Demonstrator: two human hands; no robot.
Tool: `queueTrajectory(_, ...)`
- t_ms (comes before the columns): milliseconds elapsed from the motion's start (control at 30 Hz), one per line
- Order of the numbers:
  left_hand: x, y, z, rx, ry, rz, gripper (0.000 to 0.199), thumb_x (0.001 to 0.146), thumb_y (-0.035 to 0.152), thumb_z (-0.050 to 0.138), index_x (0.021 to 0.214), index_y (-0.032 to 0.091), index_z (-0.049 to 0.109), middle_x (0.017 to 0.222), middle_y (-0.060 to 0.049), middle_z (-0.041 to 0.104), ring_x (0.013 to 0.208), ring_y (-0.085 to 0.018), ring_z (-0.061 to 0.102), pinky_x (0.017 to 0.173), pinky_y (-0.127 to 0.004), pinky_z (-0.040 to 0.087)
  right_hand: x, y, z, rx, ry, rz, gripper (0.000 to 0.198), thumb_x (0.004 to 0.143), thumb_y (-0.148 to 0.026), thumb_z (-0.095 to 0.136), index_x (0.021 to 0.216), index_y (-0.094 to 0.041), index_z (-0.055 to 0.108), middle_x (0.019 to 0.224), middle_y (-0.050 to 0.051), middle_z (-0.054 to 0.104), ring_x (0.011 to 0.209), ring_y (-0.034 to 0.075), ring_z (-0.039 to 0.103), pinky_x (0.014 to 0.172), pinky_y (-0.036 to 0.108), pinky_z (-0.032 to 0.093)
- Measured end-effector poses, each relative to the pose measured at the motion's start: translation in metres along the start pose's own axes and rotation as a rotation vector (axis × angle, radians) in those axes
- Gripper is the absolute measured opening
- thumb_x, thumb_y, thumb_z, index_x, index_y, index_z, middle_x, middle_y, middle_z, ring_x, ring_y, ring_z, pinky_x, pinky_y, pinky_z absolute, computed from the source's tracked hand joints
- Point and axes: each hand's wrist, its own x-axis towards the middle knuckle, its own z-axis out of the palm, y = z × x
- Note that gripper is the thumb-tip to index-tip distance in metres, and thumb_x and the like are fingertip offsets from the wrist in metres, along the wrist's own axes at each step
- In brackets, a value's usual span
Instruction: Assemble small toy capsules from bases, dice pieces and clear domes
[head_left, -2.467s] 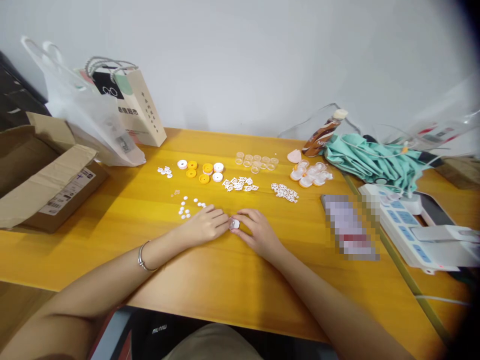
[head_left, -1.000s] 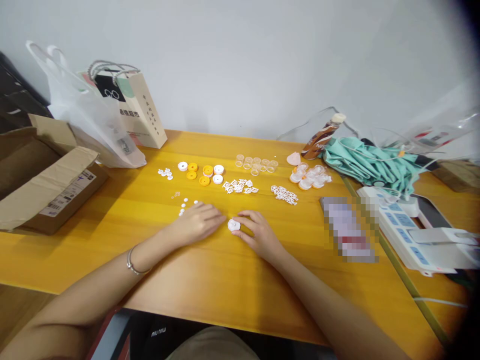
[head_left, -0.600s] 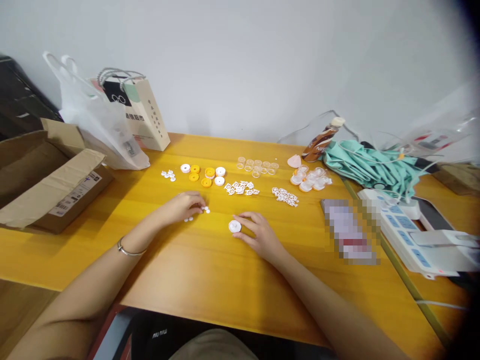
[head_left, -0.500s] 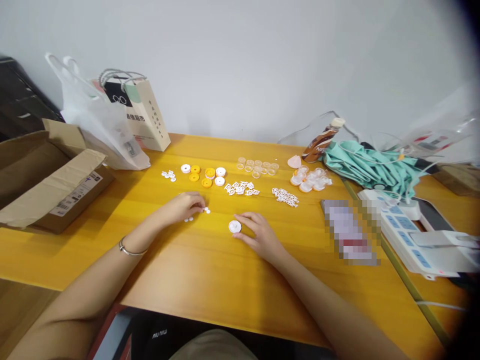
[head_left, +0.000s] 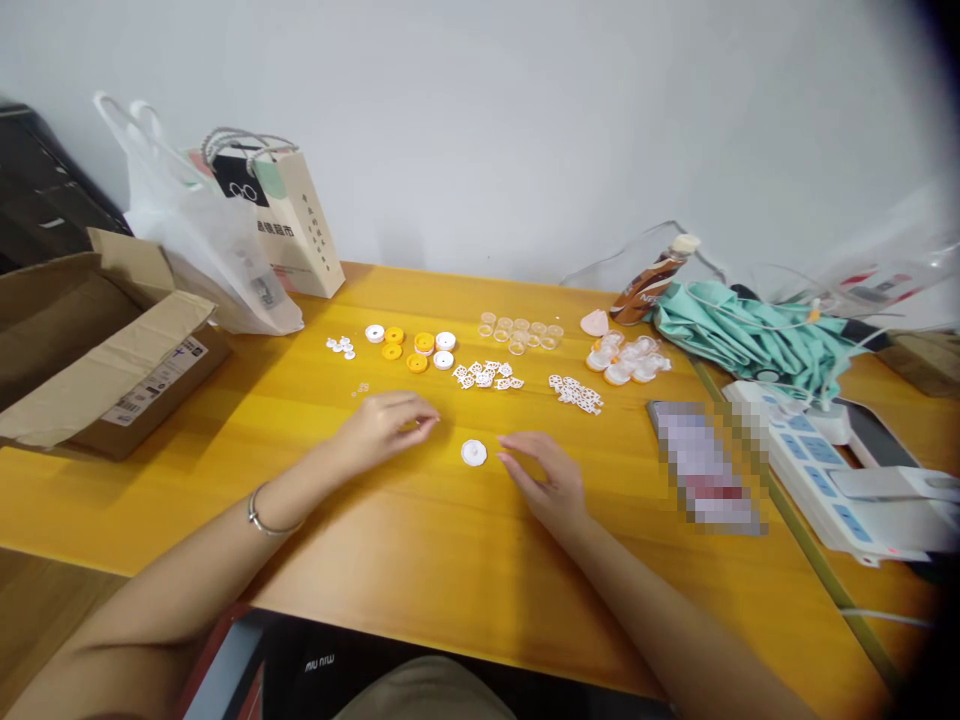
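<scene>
Your right hand [head_left: 553, 480], thumb and forefinger parted, is just beside the white disc [head_left: 474, 453] on the table [head_left: 450, 570]; steady it lightly from its sides. Whether your left hand [head_left: 381, 428] pinches anything is unclear.

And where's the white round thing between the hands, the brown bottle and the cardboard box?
White round thing [head_left: 473, 453]: head view, its raised middle.
Brown bottle [head_left: 646, 288]: head view, its label.
Cardboard box [head_left: 112, 360]: head view, its front flap.
</scene>
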Motion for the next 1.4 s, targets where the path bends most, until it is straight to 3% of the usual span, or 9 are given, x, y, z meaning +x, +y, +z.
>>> queueTrajectory(100, -0.005, 0.033, 0.019, -0.189, 0.077, 0.033, 0.013, 0.085, 0.020, 0.050, 0.091, 0.015, 0.060, 0.079, -0.005, 0.066, 0.069, -0.010, 0.060, 0.064, -0.022, 0.049, -0.007, -0.009, 0.005, 0.017, -0.080, -0.039, 0.022, 0.082, -0.024, 0.054, 0.103, -0.028, 0.059, 0.091, 0.003, 0.069, 0.083, 0.018, 0.065, 0.074, 0.033, 0.053)
queueTrajectory(233, -0.011, 0.054, 0.035, -0.321, 0.042, -0.029, 0.011, 0.085, 0.021, 0.051, 0.090, 0.014, 0.057, 0.077, -0.005, 0.066, 0.069, -0.010, 0.061, 0.063, -0.022, 0.050, -0.012, -0.017, 0.010, 0.046, -0.100, -0.053, 0.019, 0.083, -0.021, 0.053, 0.099, -0.028, 0.061, 0.087, 0.001, 0.069, 0.080, 0.016, 0.066, 0.072, 0.029, 0.054)
queueTrajectory(367, -0.005, 0.047, 0.031, -0.343, -0.037, -0.027, 0.014, 0.086, 0.023, 0.050, 0.096, 0.014, 0.055, 0.086, -0.007, 0.064, 0.079, -0.012, 0.060, 0.072, -0.025, 0.050, -0.009, -0.015, 0.010, 0.068, -0.092, -0.014, 0.013, 0.083, -0.019, 0.052, 0.089, -0.026, 0.062, 0.081, 0.000, 0.069, 0.076, 0.015, 0.066, 0.071, 0.028, 0.054)
queueTrajectory(467, 0.002, 0.033, 0.027, -0.290, -0.153, -0.013, 0.034, 0.084, 0.027, 0.052, 0.116, 0.017, 0.047, 0.109, -0.012, 0.058, 0.103, -0.019, 0.054, 0.088, -0.036, 0.045, -0.005, -0.007, 0.007, 0.054, -0.079, 0.039, 0.011, 0.083, -0.023, 0.052, 0.087, -0.026, 0.062, 0.081, 0.000, 0.069, 0.076, 0.016, 0.066, 0.072, 0.030, 0.054)
queueTrajectory(567, 0.006, 0.019, 0.032, -0.227, -0.244, -0.022, 0.051, 0.082, 0.025, 0.053, 0.129, 0.020, 0.035, 0.122, -0.012, 0.052, 0.113, -0.022, 0.047, 0.092, -0.040, 0.040, -0.002, 0.002, 0.005, 0.044, -0.085, 0.089, 0.013, 0.083, -0.023, 0.051, 0.088, -0.025, 0.062, 0.084, 0.001, 0.069, 0.077, 0.016, 0.065, 0.073, 0.032, 0.054)
queueTrajectory(667, 0.006, 0.013, 0.039, -0.206, -0.298, -0.022, 0.052, 0.083, 0.022, 0.052, 0.131, 0.021, 0.032, 0.121, -0.010, 0.054, 0.111, -0.021, 0.049, 0.091, -0.038, 0.038, -0.001, 0.009, 0.005, 0.051, -0.118, 0.091, 0.013, 0.083, -0.022, 0.050, 0.088, -0.025, 0.062, 0.084, 0.001, 0.068, 0.078, 0.017, 0.064, 0.074, 0.032, 0.053)
queueTrajectory(933, 0.004, 0.017, 0.046, -0.141, -0.292, -0.072, 0.035, 0.082, 0.036, 0.055, 0.113, 0.021, 0.051, 0.104, -0.006, 0.060, 0.096, -0.020, 0.052, 0.081, -0.033, 0.034, -0.004, 0.010, 0.008, -0.012, -0.199, -0.001, 0.014, 0.083, -0.017, 0.050, 0.085, -0.023, 0.062, 0.080, 0.004, 0.065, 0.075, 0.016, 0.062, 0.069, 0.031, 0.051)
queueTrajectory(1400, 0.003, 0.015, 0.049, -0.205, -0.319, -0.118, 0.032, 0.082, 0.038, 0.055, 0.109, 0.022, 0.057, 0.100, -0.005, 0.058, 0.094, -0.019, 0.050, 0.083, -0.032, 0.032, -0.002, 0.012, 0.008, -0.274, -0.223, -0.282, 0.016, 0.082, -0.012, 0.051, 0.089, -0.022, 0.061, 0.083, 0.004, 0.068, 0.074, 0.015, 0.060, 0.069, 0.030, 0.047)
